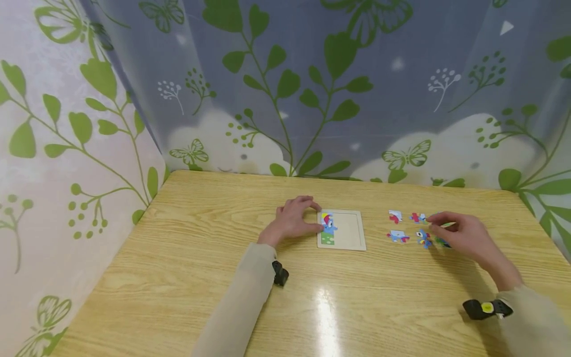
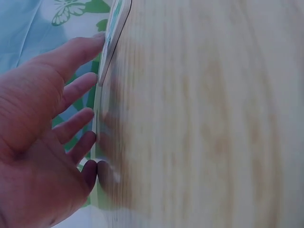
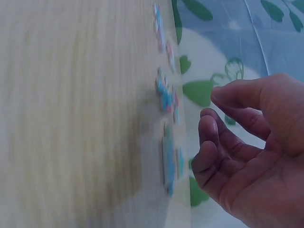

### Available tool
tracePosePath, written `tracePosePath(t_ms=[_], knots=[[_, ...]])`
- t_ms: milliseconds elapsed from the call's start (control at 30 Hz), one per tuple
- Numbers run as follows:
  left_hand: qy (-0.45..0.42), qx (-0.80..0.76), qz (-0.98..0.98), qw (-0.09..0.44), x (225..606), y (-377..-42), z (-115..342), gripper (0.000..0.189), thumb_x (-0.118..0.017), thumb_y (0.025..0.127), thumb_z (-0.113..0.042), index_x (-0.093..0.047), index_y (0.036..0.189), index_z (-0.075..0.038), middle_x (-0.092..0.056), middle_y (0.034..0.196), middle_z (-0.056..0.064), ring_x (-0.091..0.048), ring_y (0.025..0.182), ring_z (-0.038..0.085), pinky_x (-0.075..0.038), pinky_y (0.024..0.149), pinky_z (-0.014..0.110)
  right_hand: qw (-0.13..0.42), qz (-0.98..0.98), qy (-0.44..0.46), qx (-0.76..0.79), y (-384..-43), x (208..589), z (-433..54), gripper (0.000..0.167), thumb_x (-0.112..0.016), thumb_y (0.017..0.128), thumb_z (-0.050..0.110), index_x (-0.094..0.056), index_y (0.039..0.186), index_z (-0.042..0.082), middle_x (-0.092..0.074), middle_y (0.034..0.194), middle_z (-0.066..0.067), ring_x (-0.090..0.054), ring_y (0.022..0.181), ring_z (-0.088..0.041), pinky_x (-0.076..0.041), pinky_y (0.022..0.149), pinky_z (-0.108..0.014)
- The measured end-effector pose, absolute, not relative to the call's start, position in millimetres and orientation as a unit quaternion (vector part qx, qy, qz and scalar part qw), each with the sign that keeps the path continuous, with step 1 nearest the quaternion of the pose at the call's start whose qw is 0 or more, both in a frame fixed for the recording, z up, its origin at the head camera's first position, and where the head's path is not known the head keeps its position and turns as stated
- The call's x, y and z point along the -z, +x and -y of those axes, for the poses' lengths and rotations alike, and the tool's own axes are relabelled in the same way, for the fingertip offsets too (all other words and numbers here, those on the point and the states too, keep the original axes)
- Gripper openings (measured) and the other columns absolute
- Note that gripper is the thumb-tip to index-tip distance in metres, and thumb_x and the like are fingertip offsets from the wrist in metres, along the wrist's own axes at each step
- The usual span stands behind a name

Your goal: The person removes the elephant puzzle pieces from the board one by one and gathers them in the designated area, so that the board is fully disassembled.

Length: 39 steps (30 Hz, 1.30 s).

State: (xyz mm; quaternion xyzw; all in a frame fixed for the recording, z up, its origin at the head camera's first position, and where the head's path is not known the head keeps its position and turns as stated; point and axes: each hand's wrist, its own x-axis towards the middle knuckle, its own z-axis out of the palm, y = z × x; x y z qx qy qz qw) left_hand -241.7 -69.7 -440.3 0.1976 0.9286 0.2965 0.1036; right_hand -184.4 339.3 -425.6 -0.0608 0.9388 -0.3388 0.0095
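Observation:
A square, pale-framed puzzle board lies on the table, with joined jigsaw pieces showing a blue cartoon figure along its left side. My left hand rests at the board's left edge, thumb and index finger spread and touching the frame; in the left wrist view the other fingers of the left hand are spread loosely. Over the loose pieces at the right hovers my right hand, fingers bent and nothing seen between them. Beneath it are a blue piece and a partly hidden green-and-blue piece.
More loose jigsaw pieces lie between board and right hand: a white-and-red one, a red-and-blue one and a pale blue one. The wooden table meets a patterned curtain at its back edge.

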Motion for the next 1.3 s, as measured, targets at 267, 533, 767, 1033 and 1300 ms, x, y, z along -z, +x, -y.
tracePosePath(t_ms=[267, 533, 767, 1033, 1300], knots=[[0.187, -0.284, -0.933, 0.115, 441, -244, 68, 0.049, -0.076, 0.09, -0.043, -0.062, 0.135, -0.028, -0.033, 0.166, 0.004, -0.03, 0.149, 0.041, -0.022, 0.114, 0.064, 0.033, -0.94, -0.084, 0.329, -196, 415, -305, 0.033, -0.061, 0.103, 0.03, -0.069, 0.123, 0.004, -0.071, 0.115, -0.019, -0.065, 0.085, -0.013, -0.049, 0.062, -0.028], [0.186, -0.285, -0.933, 0.117, 440, -244, 67, 0.049, -0.077, 0.089, -0.044, -0.062, 0.133, -0.028, -0.033, 0.166, 0.004, -0.03, 0.148, 0.041, -0.022, 0.113, 0.062, 0.046, -0.932, -0.116, 0.342, -206, 413, -280, 0.03, -0.062, 0.102, 0.027, -0.07, 0.121, 0.005, -0.07, 0.114, -0.018, -0.067, 0.087, -0.019, -0.051, 0.062, -0.03], [0.185, -0.286, -0.933, 0.118, 441, -245, 66, 0.049, -0.076, 0.089, -0.045, -0.062, 0.133, -0.028, -0.032, 0.166, 0.003, -0.03, 0.149, 0.04, -0.022, 0.113, 0.061, 0.056, -0.922, -0.143, 0.355, -212, 414, -264, 0.03, -0.061, 0.103, 0.025, -0.069, 0.122, 0.003, -0.07, 0.114, -0.018, -0.069, 0.091, -0.023, -0.052, 0.06, -0.031], [0.184, -0.283, -0.934, 0.12, 442, -247, 66, 0.049, -0.077, 0.089, -0.046, -0.061, 0.132, -0.03, -0.032, 0.166, 0.002, -0.03, 0.149, 0.04, -0.023, 0.114, 0.062, 0.065, -0.918, -0.151, 0.36, -219, 420, -245, 0.027, -0.062, 0.102, 0.02, -0.07, 0.121, 0.003, -0.07, 0.11, -0.017, -0.068, 0.077, -0.021, -0.049, 0.059, -0.032], [0.174, -0.279, -0.936, 0.124, 442, -246, 67, 0.049, -0.077, 0.088, -0.046, -0.06, 0.132, -0.032, -0.031, 0.167, 0.001, -0.029, 0.15, 0.039, -0.023, 0.115, 0.062, 0.067, -0.915, -0.169, 0.36, -225, 425, -221, 0.022, -0.063, 0.101, 0.018, -0.072, 0.117, 0.006, -0.071, 0.109, -0.013, -0.066, 0.089, -0.019, -0.051, 0.069, -0.032]])
